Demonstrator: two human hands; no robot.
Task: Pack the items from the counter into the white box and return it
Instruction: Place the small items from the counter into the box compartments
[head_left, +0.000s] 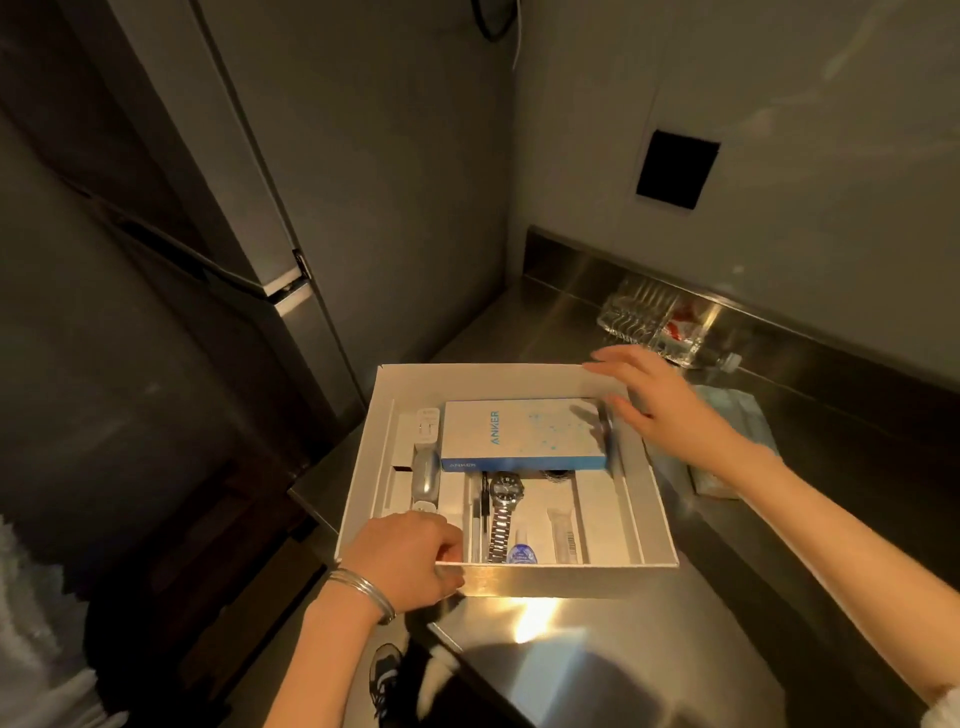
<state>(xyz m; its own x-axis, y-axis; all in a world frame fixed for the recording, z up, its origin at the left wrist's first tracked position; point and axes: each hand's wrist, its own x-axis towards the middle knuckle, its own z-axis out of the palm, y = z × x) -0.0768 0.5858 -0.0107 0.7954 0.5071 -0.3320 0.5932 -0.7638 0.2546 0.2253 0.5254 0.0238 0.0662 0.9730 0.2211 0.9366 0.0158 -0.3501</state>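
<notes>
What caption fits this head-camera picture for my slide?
Left hand grips the white box; right hand spreads over its far corner.

Dim warm light, steel counter (675, 623), grey walls (779, 78), tall fridge (234, 156) at left

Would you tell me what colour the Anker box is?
Anker box: white top with blue specks, blue side, in the head view.
</notes>
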